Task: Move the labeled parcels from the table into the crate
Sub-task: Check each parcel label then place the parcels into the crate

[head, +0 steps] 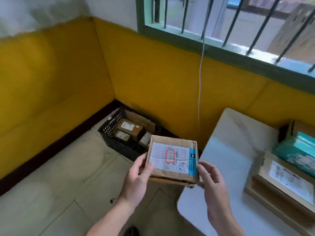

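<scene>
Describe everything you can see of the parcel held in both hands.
The parcel is a flat brown cardboard box, its top carrying a creased white label with a red stamp and a blue edge strip. It is held in the air, label up; the left hand and right hand grip its near corners.

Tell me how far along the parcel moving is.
Done: several labeled parcels lie in the black crate. In hand: the left hand and right hand hold a labeled box off the table. Remaining: at least a teal box and a flat labeled parcel on it.
</scene>
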The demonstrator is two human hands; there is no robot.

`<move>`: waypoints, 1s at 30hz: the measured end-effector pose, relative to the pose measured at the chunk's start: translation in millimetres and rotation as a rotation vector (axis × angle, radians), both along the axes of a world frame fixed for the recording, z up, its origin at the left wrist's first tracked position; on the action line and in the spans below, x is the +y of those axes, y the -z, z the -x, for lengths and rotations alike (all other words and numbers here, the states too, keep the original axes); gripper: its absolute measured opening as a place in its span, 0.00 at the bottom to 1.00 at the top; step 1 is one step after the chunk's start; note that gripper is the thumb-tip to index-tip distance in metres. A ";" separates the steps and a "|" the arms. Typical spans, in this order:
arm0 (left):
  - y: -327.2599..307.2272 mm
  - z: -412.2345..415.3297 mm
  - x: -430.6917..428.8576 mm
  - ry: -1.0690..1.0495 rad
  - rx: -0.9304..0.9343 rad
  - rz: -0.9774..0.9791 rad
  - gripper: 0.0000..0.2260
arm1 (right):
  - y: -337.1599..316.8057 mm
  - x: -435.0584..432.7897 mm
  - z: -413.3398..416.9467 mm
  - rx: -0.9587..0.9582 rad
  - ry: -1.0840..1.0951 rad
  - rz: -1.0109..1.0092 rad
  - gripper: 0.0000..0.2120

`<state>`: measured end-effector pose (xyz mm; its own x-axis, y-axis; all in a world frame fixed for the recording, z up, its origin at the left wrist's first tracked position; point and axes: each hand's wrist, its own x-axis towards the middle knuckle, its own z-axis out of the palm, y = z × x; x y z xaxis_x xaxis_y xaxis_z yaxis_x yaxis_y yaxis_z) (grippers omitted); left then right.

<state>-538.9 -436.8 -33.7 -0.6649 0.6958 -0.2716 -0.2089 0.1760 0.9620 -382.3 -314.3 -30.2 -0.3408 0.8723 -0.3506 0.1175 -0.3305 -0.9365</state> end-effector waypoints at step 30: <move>245.7 442.7 164.7 0.105 -0.079 0.651 0.17 | 243.1 137.5 439.7 -0.440 -0.048 0.374 0.09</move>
